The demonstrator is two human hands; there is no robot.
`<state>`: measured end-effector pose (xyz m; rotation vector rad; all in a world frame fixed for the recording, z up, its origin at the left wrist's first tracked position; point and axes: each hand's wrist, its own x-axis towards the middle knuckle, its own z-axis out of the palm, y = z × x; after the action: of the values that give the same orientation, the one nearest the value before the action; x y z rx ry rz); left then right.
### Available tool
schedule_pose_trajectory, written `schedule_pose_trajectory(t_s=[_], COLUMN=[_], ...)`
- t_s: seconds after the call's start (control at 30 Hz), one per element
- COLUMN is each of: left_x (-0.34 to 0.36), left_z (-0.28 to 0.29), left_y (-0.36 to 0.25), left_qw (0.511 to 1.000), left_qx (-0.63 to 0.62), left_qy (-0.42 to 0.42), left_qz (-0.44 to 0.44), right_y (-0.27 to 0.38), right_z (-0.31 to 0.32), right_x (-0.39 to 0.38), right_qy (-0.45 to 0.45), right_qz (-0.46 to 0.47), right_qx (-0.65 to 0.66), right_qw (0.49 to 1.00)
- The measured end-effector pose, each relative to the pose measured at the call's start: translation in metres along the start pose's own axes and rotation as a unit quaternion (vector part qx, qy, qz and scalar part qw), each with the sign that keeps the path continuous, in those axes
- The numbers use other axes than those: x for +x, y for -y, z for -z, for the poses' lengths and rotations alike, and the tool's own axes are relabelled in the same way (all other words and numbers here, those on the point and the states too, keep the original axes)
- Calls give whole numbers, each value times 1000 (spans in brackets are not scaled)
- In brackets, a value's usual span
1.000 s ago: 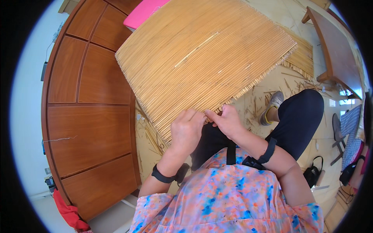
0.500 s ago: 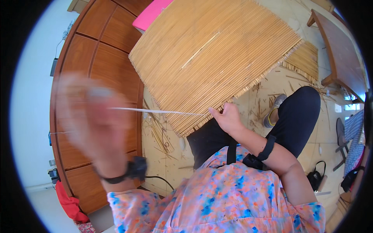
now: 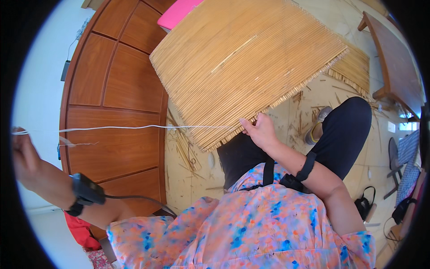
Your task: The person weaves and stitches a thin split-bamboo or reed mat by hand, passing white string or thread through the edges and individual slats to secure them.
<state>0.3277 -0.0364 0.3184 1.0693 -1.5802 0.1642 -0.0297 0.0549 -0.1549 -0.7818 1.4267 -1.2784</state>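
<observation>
A large mat of thin straw-coloured stalks (image 3: 260, 85), laid side by side, slants across the middle with its near corner over my dark trouser leg. My right hand (image 3: 262, 132) pinches the near edge of this mat, thumb on top. Out at the far left, my left hand (image 3: 26, 159) is closed on a white string (image 3: 130, 127). The string runs nearly level from there to the mat's near corner, beside my right hand. A short frayed end hangs near the left hand. Part of the left hand is lost in the dark rim.
Brown wooden panelling (image 3: 130, 80) stands to the left, a pink object (image 3: 179, 13) behind the mat. A smaller stalk mat (image 3: 354, 67) and loose stalk pieces (image 3: 186, 150) lie on the tiled floor. At the right are a wooden bench (image 3: 392, 58) and black straps (image 3: 365, 204).
My left hand has swung outward to the far left, drawing out a longer length of string. My right hand stays at the mat's edge.
</observation>
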Motion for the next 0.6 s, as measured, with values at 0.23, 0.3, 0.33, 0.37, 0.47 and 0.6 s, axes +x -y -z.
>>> schedule_pose_trajectory(t_s=[0.23,0.3,0.33,0.37,0.47,0.6], left_x=[-192,-239,-259,-274,-308,-318], left_z=[-160,-180,-192,-192,-197,-208], left_y=[-21,-45,-49,-42,-23,-14], left_qw=[870,856,842,815,791,788], left_qx=[-284,-141,-118,-107,-124,-16], left_qy=[369,419,469,532,585,615], left_qz=[161,269,237,200,130,-18], right_y=[-24,-25,-26,-24,-13,-7], right_z=[12,8,10,6,-2,2], right_x=[8,7,8,6,-1,-3], right_qy=[-7,-4,-7,-1,15,18], right_qz=[63,71,82,86,37,14], right_qx=[-96,-50,-41,-33,44,37], right_qw=[993,996,996,996,998,999])
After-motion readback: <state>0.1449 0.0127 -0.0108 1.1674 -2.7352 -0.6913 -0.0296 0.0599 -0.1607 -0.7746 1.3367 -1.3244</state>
